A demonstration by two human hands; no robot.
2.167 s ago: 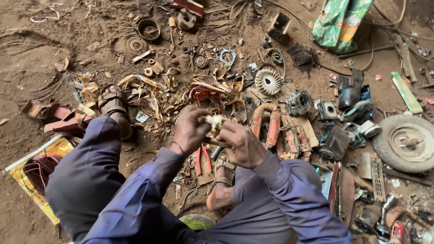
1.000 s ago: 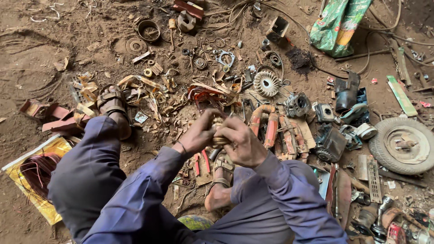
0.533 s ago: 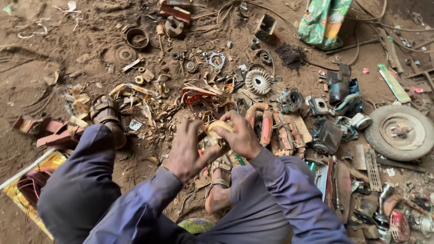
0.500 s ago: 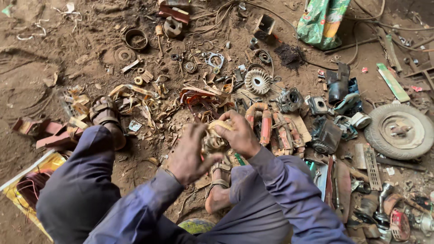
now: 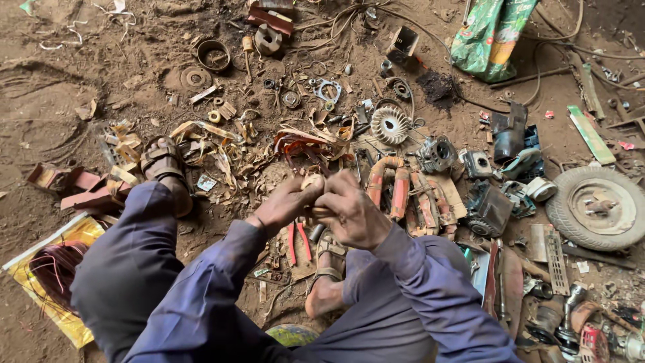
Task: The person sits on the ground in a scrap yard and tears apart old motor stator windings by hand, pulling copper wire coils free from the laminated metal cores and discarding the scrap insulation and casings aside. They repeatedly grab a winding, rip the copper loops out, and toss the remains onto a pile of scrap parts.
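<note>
Dirt ground [image 5: 80, 87], littered with scrap. My left hand [image 5: 285, 202] and right hand [image 5: 353, 214] meet above my sandalled foot [image 5: 327, 269], both gripping one small pale part [image 5: 312, 181], its kind unclear. Red-handled pliers [image 5: 299, 240] lie just below the hands. Finned wheel [image 5: 390, 124] beyond them; small tyre [image 5: 596, 208] well to the right; copper wire coil [image 5: 54, 265] on a yellow sheet at left.
</note>
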